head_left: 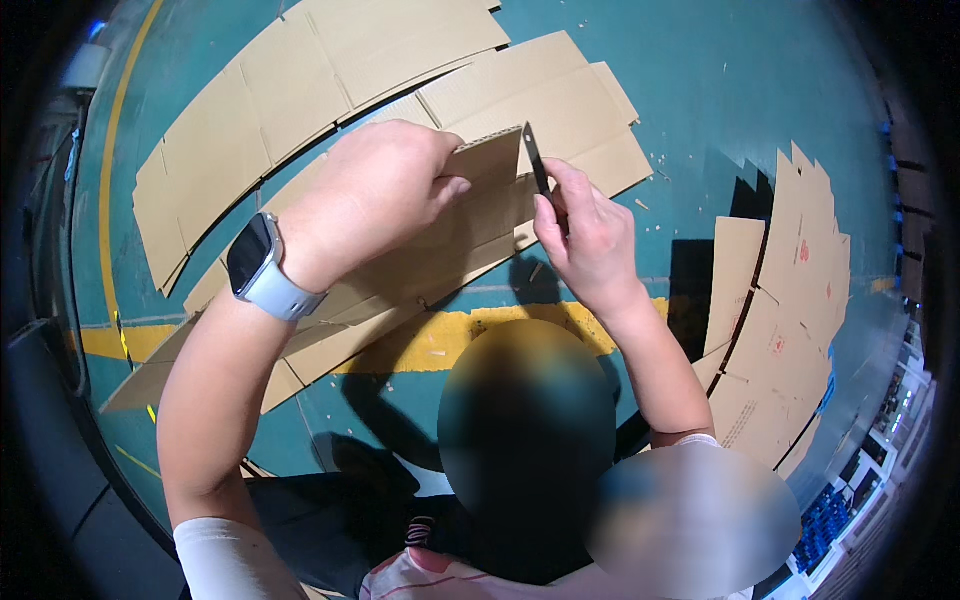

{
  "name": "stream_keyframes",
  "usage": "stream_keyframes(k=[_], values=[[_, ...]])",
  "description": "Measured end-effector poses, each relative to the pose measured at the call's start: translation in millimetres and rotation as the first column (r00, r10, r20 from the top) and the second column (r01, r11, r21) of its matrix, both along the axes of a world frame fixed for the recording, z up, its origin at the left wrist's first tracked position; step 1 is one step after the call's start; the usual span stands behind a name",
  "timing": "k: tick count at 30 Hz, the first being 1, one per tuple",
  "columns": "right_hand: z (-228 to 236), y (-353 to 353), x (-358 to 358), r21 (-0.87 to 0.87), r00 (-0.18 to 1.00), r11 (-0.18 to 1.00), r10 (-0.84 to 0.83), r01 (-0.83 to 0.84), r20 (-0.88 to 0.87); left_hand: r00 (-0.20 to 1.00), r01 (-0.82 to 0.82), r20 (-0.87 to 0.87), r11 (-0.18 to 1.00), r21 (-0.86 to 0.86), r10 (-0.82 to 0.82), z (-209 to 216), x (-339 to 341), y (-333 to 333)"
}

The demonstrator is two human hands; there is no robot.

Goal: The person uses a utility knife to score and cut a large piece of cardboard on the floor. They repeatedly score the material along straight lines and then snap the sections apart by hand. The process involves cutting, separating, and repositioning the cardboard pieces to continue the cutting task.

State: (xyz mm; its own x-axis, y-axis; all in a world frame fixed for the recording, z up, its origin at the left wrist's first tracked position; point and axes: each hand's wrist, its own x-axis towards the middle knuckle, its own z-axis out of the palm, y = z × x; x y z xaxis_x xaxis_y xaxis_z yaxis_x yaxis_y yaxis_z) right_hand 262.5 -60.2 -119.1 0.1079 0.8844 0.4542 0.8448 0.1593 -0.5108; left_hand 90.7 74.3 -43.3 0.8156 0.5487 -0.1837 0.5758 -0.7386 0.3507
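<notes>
My left hand (pixel 385 185) is closed around the upper edge of a raised brown cardboard sheet (pixel 490 185), thumb on the near face. The sheet stands tilted above other cardboard, its corrugated edge showing at the top. In my right hand (pixel 595 240), a narrow dark blade (pixel 536 160) is pinched between thumb and fingers. It points up and slightly left, its tip close beside the sheet's upper right corner; whether the two touch I cannot tell. A watch (pixel 262 270) with a pale strap sits on my left wrist.
Flattened cardboard (pixel 330 80) lies on the green floor at the far left, with another flattened piece (pixel 560 90) behind my hands. More cardboard sheets (pixel 790 300) lie on the right. A yellow floor line (pixel 430 340) crosses under my arms. Small scraps (pixel 642 205) are scattered about.
</notes>
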Motion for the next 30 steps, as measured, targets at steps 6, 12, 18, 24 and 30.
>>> stream_keyframes(k=[6,12,18,24,30], values=[[-2,-3,-1,-0.061,1.0,0.998,0.014,-0.013,0.015,0.998,0.022,0.067,1.0,-0.01,-0.021,-6,5,-7],[-6,-3,0,-0.008,1.0,1.0,0.024,-0.024,0.001,0.999,0.01,0.051,1.0,-0.022,-0.009,5,6,-15],[-10,-9,2,-0.036,1.0,0.999,0.022,-0.021,0.023,0.997,0.028,0.071,0.998,0.056,-0.032,3,7,-19],[-12,-28,1,-0.058,1.0,0.998,0.018,-0.016,0.026,0.996,0.014,0.083,0.995,0.094,-0.021,4,9,-23],[15,-51,5,-0.295,0.893,0.953,-0.195,0.074,-0.405,0.989,0.029,0.141,0.996,0.09,-0.041,-1,6,-23]])
